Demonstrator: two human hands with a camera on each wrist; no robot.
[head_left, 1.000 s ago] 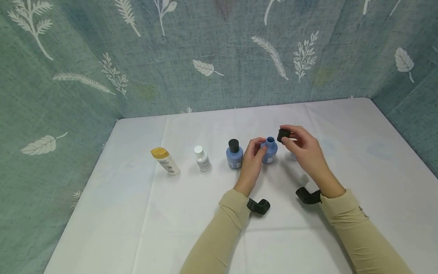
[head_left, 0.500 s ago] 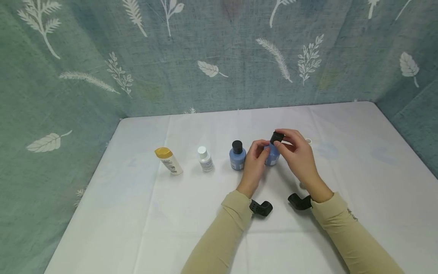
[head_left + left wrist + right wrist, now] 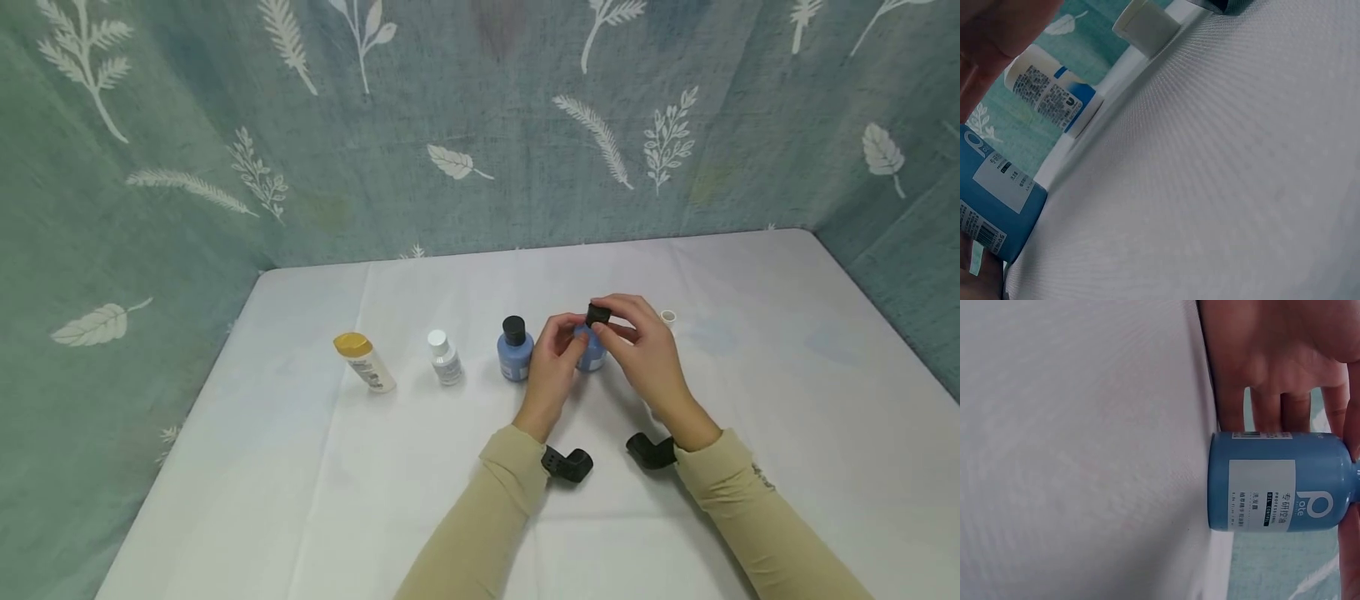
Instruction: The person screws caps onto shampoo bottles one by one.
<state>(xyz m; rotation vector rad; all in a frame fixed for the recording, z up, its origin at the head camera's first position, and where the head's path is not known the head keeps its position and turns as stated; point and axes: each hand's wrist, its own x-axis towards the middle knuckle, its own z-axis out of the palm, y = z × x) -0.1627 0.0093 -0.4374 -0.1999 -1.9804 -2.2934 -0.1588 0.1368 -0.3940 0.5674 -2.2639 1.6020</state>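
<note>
Black cap (image 3: 598, 317) has moved: a second ago the right hand (image 3: 647, 357) held it off to the side of the open blue bottle (image 3: 592, 357), and now it sits right on top of that bottle's neck. Right thumb and fingers are curled in, pinching the cap, though I can't tell if it's actually threaded on. Left hand (image 3: 553, 360) is wrapped around the blue bottle, fingers on one side and thumb on the other, with the bottle standing upright on the white tablecloth (image 3: 420, 492). Labels, then: the right wrist view shows the blue bottle's white label (image 3: 1262, 495) side-on, with a big stylised P and what looks like "ote" next to it, plus "PROFESSIONAL", "OIL CONTROL", 专研控油 and 洗发露; the smallest lines are mush. Left wrist view also catches a barcode (image 3: 987, 235) on the same bottle. Going left from the blue bottle, just past the left hand, you get a second blue bottle (image 3: 515, 358) with its black lid on, then a white-capped bottle (image 3: 447, 363), then a yellow-capped bottle (image 3: 367, 367) farthest out. Those three have printing too tiny to read.
</note>
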